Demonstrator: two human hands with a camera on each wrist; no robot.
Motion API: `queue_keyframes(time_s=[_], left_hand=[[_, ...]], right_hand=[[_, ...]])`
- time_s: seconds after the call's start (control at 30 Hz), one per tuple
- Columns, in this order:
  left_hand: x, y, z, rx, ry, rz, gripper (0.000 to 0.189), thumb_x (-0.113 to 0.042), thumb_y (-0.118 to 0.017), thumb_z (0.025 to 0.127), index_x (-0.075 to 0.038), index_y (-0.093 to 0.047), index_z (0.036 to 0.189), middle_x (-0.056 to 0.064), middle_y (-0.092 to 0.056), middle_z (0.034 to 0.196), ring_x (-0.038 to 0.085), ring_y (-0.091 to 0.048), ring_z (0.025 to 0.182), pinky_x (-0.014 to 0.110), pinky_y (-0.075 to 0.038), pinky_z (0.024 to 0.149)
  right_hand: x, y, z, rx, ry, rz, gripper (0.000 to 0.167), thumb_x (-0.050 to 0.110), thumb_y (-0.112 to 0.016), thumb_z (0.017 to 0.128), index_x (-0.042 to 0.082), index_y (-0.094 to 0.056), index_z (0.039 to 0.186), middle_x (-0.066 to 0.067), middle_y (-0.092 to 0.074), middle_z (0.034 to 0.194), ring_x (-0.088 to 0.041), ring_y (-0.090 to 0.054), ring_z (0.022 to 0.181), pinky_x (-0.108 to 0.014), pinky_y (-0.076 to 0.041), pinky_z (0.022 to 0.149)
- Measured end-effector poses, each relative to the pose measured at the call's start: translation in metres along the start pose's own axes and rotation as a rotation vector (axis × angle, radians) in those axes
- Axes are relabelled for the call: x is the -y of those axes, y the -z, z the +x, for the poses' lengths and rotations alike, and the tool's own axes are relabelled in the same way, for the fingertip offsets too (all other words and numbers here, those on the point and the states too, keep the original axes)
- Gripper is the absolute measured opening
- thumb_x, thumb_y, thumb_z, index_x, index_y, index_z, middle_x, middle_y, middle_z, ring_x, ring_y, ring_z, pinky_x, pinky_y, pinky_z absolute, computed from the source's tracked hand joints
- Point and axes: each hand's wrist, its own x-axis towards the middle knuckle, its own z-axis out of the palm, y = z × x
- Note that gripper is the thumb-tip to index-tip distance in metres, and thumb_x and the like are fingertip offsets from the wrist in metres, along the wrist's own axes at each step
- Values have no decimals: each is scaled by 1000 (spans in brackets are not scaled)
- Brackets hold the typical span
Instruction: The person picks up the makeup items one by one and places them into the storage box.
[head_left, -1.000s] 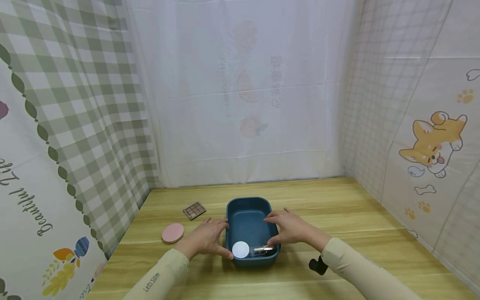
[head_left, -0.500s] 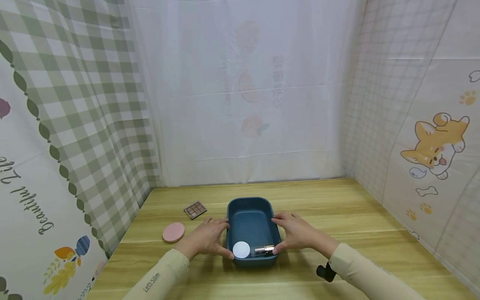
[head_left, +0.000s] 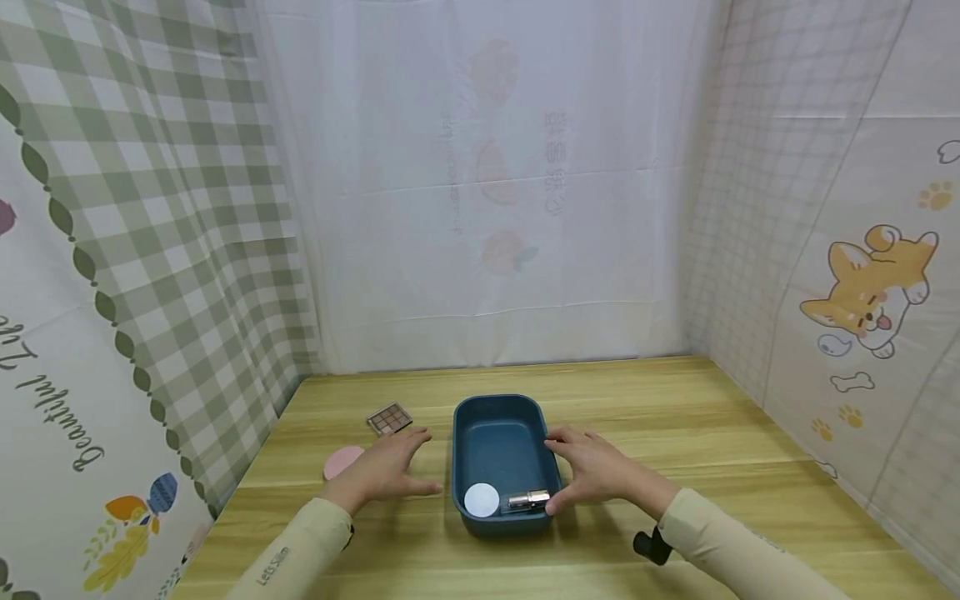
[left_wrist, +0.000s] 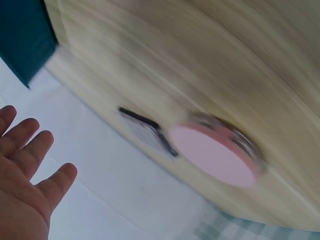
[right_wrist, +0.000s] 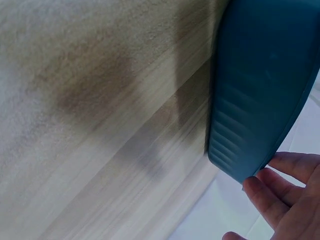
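Note:
A dark blue plastic bin (head_left: 501,454) stands on the table. Inside its near end lie a white round disc (head_left: 482,500) and a shiny lipstick-like tube (head_left: 528,500). My right hand (head_left: 596,471) has its fingertips on the bin's right rim, with the thumb close to the tube; in the right wrist view, fingers (right_wrist: 270,192) rest at a corner of the rim. Left of the bin, my left hand (head_left: 382,471) hovers apart from it, fingers extended and holding nothing. Behind that hand is a pink round compact (head_left: 341,460), partly covered, and an eyeshadow palette (head_left: 389,417).
The wooden table (head_left: 630,400) ends at a white curtain (head_left: 487,250) behind. A checked cloth (head_left: 172,208) hangs at the left and a dog-print cloth (head_left: 862,292) at the right. A black object (head_left: 651,547) sits beneath the right wrist.
My left hand has come off the bin's left rim and moved left, now overlapping the pink compact. My right hand shifted slightly outward from the tube to the right rim.

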Motion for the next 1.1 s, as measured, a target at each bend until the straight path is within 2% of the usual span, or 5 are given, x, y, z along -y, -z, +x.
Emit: queue_keyframes(time_s=[0.13, 0.3, 0.57, 0.8, 1.1], left_hand=[[19, 8, -9, -28, 55, -35, 86, -52, -77, 81, 0, -48, 143, 21, -46, 147, 41, -44, 134, 57, -37, 108], [52, 13, -23, -55, 143, -78, 86, -43, -81, 81, 2, -45, 144, 24, -47, 145, 43, -46, 131, 58, -40, 104], [92, 14, -45, -77, 207, -103, 84, -35, -84, 77, 9, -47, 138, 31, -48, 139, 47, -50, 123, 59, -43, 100], [106, 12, -48, -76, 233, -161, 85, -30, -87, 75, 14, -47, 135, 34, -52, 131, 46, -53, 117, 58, -44, 97], [113, 5, -46, -92, 286, -234, 84, -29, -88, 74, 11, -48, 136, 30, -52, 131, 39, -55, 112, 55, -46, 94]], right_hand=[[0, 1, 1, 9, -4, -12, 104, 62, -81, 69, -7, -50, 140, -22, -44, 146, -40, -45, 132, -67, -28, 107], [2, 4, 2, 22, -11, -44, 103, 63, -81, 69, -7, -52, 139, -21, -46, 145, -38, -46, 131, -69, -26, 107], [6, 8, 1, 43, -31, -58, 102, 63, -81, 69, -6, -53, 138, -20, -46, 145, -38, -49, 130, -71, -25, 107], [6, 7, 1, 43, -25, -66, 101, 64, -81, 69, -6, -53, 138, -19, -47, 145, -36, -49, 130, -71, -26, 106], [4, 5, 2, 45, -27, -57, 100, 64, -80, 69, -4, -54, 138, -18, -46, 146, -35, -49, 130, -70, -25, 107]])
